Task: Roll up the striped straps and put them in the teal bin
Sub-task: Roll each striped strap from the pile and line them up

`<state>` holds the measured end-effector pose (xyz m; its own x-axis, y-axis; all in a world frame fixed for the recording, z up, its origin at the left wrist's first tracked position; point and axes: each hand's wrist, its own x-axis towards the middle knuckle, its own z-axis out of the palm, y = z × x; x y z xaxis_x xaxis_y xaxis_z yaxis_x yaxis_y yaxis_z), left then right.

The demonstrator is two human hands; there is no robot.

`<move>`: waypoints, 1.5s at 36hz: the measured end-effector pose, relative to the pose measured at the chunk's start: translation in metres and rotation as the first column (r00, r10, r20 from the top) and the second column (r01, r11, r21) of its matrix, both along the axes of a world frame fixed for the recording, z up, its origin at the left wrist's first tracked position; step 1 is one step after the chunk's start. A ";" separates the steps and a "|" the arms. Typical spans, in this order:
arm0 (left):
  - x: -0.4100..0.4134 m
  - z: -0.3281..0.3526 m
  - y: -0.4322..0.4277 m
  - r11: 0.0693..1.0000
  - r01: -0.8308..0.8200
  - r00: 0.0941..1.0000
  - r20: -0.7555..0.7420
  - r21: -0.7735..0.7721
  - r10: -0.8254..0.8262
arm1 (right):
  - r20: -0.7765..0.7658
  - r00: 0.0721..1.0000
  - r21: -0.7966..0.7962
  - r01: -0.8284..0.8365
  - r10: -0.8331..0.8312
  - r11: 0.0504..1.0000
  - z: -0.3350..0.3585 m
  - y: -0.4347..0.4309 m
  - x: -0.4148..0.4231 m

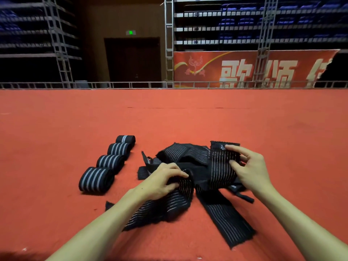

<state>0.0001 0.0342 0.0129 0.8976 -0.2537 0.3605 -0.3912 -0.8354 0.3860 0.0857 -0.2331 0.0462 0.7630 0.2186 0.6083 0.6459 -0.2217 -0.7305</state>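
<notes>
Nearby, 4 rolled straps point(111, 162) L of loose straps point(190, 157), red carpet point(169, 117)

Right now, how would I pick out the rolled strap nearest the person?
On the red carpet, left of the loose straps under the left hand, four rolled straps lie in a diagonal row. The nearest rolled strap ends that row on the camera's side. It looks biggest, and no roll lies in front of it.

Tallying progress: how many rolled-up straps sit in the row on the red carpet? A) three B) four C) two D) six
B: four rolled straps lie in a row, left of the loose straps that the left hand and right hand grip.
</notes>
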 end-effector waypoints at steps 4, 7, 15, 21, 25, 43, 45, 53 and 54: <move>0.000 0.005 0.000 0.999 -0.029 0.997 -0.073 -0.018 0.027 | -0.004 1.000 0.007 -0.015 0.015 1.000 0.002 -0.002 -0.003; 0.000 0.013 0.001 0.999 -0.038 0.995 -0.098 0.004 0.038 | 0.000 1.000 0.004 -0.019 0.019 1.000 0.005 -0.001 -0.005; -0.003 0.036 0.008 0.998 -0.063 0.984 -0.168 -0.014 0.060 | 0.017 0.999 0.017 -0.042 0.041 0.999 0.015 0.003 -0.011; -0.012 0.054 0.004 0.990 -0.111 0.993 -0.048 -0.085 0.107 | 0.026 0.998 0.022 -0.063 0.062 0.998 0.022 0.007 -0.017; -0.014 0.061 0.005 0.993 -0.105 0.993 -0.063 -0.052 0.101 | 0.031 0.997 0.026 -0.069 0.068 0.997 0.028 0.010 -0.021; -0.029 0.134 -0.010 0.918 -0.163 0.980 0.049 -0.361 0.193 | 0.113 0.993 -0.024 0.023 -0.020 0.999 0.092 0.020 -0.033; -0.031 0.147 -0.015 0.889 -0.194 0.969 0.063 -0.415 0.241 | 0.130 0.991 -0.048 0.045 -0.038 0.998 0.108 0.024 -0.035; -0.036 0.188 -0.041 0.809 -0.260 0.882 0.210 -0.528 0.421 | 0.136 0.989 -0.198 0.085 -0.058 0.976 0.157 0.034 -0.051; -0.037 0.193 -0.045 0.803 -0.260 0.859 0.251 -0.536 0.446 | 0.146 0.987 -0.191 0.090 -0.063 0.977 0.162 0.034 -0.054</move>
